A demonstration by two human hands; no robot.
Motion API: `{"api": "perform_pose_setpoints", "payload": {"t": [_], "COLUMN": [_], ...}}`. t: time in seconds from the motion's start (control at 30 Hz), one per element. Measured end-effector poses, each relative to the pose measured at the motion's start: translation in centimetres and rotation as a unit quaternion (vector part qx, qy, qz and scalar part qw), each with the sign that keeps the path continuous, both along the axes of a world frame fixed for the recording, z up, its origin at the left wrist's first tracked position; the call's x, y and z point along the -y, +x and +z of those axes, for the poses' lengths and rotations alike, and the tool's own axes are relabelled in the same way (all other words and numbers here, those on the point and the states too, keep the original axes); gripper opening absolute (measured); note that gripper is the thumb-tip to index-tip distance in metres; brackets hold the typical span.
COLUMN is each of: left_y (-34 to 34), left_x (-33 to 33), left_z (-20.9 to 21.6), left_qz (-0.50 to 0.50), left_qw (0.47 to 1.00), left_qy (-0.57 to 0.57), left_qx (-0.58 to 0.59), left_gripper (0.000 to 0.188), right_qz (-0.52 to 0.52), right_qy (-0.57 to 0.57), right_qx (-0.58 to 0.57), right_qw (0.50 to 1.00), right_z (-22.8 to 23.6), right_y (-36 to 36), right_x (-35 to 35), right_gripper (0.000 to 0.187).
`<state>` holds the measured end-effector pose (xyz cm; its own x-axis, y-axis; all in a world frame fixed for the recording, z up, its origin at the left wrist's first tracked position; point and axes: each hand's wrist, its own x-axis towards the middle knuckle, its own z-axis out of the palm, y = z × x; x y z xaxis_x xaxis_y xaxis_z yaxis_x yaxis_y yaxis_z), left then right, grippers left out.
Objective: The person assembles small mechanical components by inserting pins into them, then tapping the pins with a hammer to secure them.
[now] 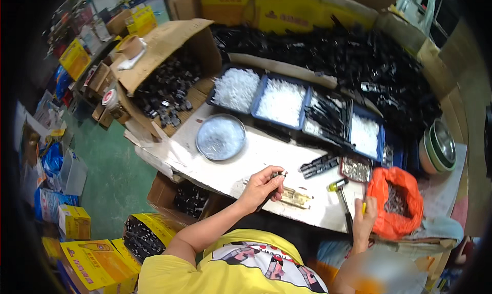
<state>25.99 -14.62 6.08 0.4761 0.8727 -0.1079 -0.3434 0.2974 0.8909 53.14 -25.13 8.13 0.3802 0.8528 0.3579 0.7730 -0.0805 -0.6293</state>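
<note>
My left hand [262,188] is closed above the table's front edge, its fingertips pinching a small dark piece; a black strip shows under the palm, and the rest is hidden by the fingers. Just right of it lies a brass-coloured metal fixture [296,197]. My right hand [364,221] is closed round something yellow [364,208], of which only a bit shows, perhaps a tool handle. It is beside an orange plastic bag [380,219] of small metal parts. Between my hands lies a mallet [340,187] with a yellowish head and black handle.
Blue trays [258,97] of small white and black parts line the white table [197,173]. A round dish [221,137] stands left, near a cardboard box [159,44] of black parts. Black pieces [320,166] and a small metal tray [356,169] lie ahead. Nested bowls [437,148] stand right.
</note>
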Motion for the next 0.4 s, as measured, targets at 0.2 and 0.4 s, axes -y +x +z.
{"api": "perform_pose_setpoints", "payload": {"t": [0.2, 0.4], "left_y": [0.2, -0.4], "left_x": [1.7, 2.5], "left_z": [-0.3, 0.0], "left_qz": [-0.041, -0.065], "left_qw": [0.996, 0.985], "left_qy": [-0.023, 0.027], "left_qx": [-0.073, -0.157], "left_gripper": [0.022, 0.029], "right_qz": [0.202, 0.257], "right_qy": [-0.095, -0.091], "right_qx": [-0.08, -0.056], "right_qw": [0.971, 0.961], "right_z": [0.1, -0.3], "right_y": [-7.2, -9.5], "right_x": [-0.9, -1.0], "right_gripper": [0.014, 0.02]}}
